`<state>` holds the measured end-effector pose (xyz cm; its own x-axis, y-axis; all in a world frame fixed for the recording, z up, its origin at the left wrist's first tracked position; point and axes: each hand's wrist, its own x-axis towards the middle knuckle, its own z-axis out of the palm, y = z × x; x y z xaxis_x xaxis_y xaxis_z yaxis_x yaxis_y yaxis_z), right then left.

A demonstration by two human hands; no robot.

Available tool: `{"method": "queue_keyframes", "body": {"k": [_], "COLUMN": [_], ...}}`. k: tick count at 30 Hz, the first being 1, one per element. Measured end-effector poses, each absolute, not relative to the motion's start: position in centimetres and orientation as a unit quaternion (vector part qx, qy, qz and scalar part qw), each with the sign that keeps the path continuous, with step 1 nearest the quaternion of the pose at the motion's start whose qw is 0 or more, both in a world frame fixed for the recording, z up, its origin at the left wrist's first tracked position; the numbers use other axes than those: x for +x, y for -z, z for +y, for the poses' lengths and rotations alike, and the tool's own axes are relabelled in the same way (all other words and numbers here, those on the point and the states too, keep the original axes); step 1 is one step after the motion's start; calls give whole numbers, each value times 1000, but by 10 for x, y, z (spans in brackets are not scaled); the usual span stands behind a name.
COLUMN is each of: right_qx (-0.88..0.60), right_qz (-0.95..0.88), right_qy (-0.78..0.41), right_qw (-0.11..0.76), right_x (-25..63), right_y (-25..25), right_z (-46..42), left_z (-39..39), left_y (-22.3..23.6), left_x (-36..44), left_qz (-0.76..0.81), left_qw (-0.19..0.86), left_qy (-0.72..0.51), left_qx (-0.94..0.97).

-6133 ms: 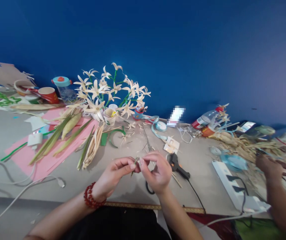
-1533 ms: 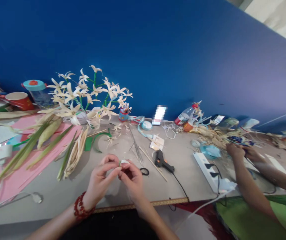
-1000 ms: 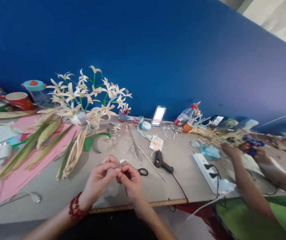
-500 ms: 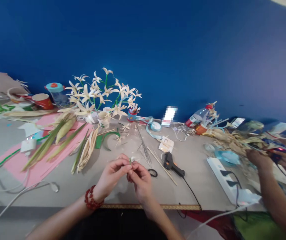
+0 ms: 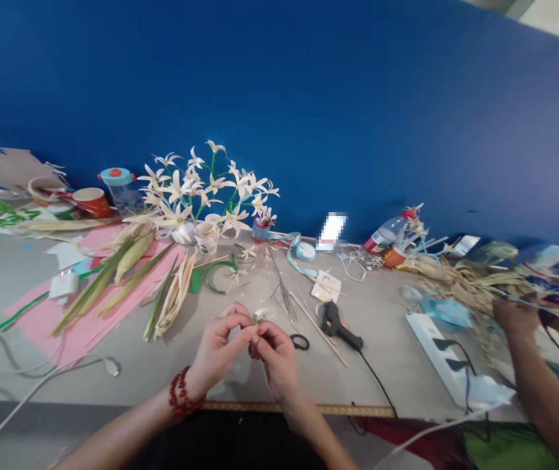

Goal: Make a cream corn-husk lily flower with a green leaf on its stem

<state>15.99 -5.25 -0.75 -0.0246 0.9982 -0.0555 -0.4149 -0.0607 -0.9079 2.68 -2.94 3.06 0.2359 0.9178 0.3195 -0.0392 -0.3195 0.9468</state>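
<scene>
Both my hands meet above the front of the table, fingertips pinched around a small green strip [image 5: 255,319] with a whitish bit near it. Most of it is hidden by the fingers, so its kind is not clear. My left hand [image 5: 223,343], with a red bead bracelet at the wrist, closes on it with thumb and forefinger. From the other side, my right hand [image 5: 278,358] pinches the same piece with curled fingers. To the right lie a black ring-shaped handle [image 5: 300,341], thin sticks [image 5: 319,326] and a black glue gun [image 5: 340,326].
Husk-coloured flowers [image 5: 201,189] stand in cups at the back. Corn husks [image 5: 98,281] lie on pink paper [image 5: 39,326] at left. A power strip [image 5: 436,356] sits at right, where another person's hands [image 5: 518,320] work near a husk pile [image 5: 455,281]. Cables cross the table.
The view swung right and then back left. My right hand is lower and more curled than at first. The white bit at my fingertips shows less than before. Both hands keep their pinch.
</scene>
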Motion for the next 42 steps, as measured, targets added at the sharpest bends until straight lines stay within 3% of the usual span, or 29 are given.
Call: {"method": "queue_keyframes", "body": {"k": [10, 14, 24, 37, 42], "right_qx": [-402, -406, -442, -438, -443], "right_qz": [-482, -505, -530, -514, -508], "right_qy": [-488, -451, -387, -395, -409], "right_qw": [606, 613, 611, 623, 615], "right_x": [176, 179, 178, 179, 180], "right_y": [-20, -33, -39, -42, -39], "right_z": [-58, -59, -56, -57, -57], "left_z": [-34, -33, -33, -33, -33], "left_y": [-35, -37, -39, -41, -42], "left_x": [20, 22, 26, 26, 25], "left_qz": [352, 347, 339, 331, 349], "left_qw": [227, 179, 161, 167, 230], "left_qy": [-511, -510, -497, -488, -481], "left_qx": [750, 766, 782, 791, 771]}}
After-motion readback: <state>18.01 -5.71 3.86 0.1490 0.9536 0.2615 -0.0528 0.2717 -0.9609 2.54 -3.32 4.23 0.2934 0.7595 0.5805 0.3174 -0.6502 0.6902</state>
